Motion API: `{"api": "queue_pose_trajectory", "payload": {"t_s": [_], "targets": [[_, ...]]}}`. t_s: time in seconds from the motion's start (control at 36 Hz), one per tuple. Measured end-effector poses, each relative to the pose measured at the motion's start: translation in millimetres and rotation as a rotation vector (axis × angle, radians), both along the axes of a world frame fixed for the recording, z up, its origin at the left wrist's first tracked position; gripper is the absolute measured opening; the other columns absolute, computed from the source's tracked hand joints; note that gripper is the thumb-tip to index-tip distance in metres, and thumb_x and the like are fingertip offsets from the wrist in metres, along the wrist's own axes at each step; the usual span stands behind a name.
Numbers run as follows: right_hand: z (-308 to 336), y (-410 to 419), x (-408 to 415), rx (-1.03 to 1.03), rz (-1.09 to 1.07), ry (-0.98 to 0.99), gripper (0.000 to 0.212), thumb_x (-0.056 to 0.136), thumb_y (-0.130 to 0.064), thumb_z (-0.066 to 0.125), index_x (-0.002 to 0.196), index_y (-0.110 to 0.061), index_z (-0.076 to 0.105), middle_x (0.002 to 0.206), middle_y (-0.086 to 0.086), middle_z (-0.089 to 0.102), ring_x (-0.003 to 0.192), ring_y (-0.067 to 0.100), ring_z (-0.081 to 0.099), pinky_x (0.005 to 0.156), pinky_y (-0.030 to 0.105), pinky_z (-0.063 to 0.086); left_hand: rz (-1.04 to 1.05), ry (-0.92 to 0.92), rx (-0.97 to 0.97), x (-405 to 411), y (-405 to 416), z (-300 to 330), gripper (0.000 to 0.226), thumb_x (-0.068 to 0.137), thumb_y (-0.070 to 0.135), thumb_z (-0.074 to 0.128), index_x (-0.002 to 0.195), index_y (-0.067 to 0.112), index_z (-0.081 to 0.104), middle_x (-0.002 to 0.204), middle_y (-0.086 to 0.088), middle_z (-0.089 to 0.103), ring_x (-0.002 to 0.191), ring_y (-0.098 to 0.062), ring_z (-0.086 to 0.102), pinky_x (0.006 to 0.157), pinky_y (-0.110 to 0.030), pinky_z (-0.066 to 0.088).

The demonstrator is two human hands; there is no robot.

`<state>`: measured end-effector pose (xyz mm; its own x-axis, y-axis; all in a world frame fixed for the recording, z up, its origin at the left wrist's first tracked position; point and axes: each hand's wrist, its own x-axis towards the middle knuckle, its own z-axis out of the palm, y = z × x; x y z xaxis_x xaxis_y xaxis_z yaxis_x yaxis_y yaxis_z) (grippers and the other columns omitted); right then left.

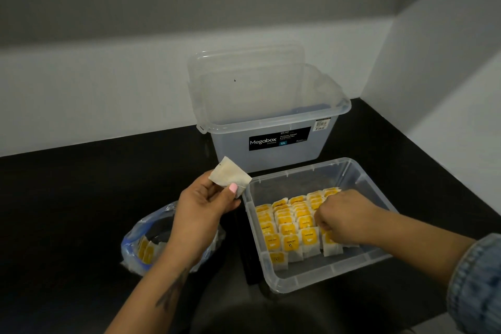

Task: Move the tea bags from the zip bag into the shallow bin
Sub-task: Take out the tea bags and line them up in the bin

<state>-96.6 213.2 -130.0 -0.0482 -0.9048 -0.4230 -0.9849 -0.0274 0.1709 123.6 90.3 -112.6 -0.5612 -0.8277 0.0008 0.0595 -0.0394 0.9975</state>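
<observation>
My left hand [204, 207] holds one pale tea bag [230, 174] up between thumb and fingers, just left of the shallow clear bin [360, 171]. Inside the bin stand several rows of tea bags with yellow tags [288, 228]. My right hand [343, 215] reaches into the bin from the right, its fingers curled down among the rightmost rows; whether it grips a bag is hidden. The zip bag [141, 247], clear with a blue seal, lies open on the counter under my left forearm, a few yellow-tagged tea bags still showing inside.
A tall clear Megabox storage box [271, 122] stands behind the shallow bin, with its lid [244, 62] leaning against the wall. The black counter [67, 211] meets white walls at the back and right, forming a corner.
</observation>
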Motion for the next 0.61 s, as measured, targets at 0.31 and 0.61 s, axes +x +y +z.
{"api": "queue_pose_trajectory", "payload": {"t_s": [0.31, 0.61], "targets": [[40, -8, -13, -0.214, -0.333, -0.276, 0.021, 0.087, -0.043, 0.063, 0.102, -0.030, 0.060, 0.081, -0.013, 0.056, 0.078, 0.002, 0.056, 0.070, 0.018, 0.046, -0.140, -0.152, -0.119, -18, 9, 4, 0.033, 0.088, 0.006, 0.060, 0.110, 0.029, 0.057, 0.111, 0.001, 0.065, 0.101, -0.013, 0.064, 0.082, -0.029, 0.056], [89, -11, 10, -0.332, -0.371, -0.720, 0.031, 0.079, -0.030, 0.075, 0.108, -0.031, 0.066, 0.092, -0.012, 0.067, 0.076, -0.005, 0.062, 0.070, 0.017, 0.052, -0.306, -0.347, -0.354, -49, 31, 7, 0.052, 0.082, 0.015, 0.071, 0.125, 0.031, 0.047, 0.092, 0.010, 0.066, 0.082, 0.005, 0.065, 0.073, -0.016, 0.055]]}}
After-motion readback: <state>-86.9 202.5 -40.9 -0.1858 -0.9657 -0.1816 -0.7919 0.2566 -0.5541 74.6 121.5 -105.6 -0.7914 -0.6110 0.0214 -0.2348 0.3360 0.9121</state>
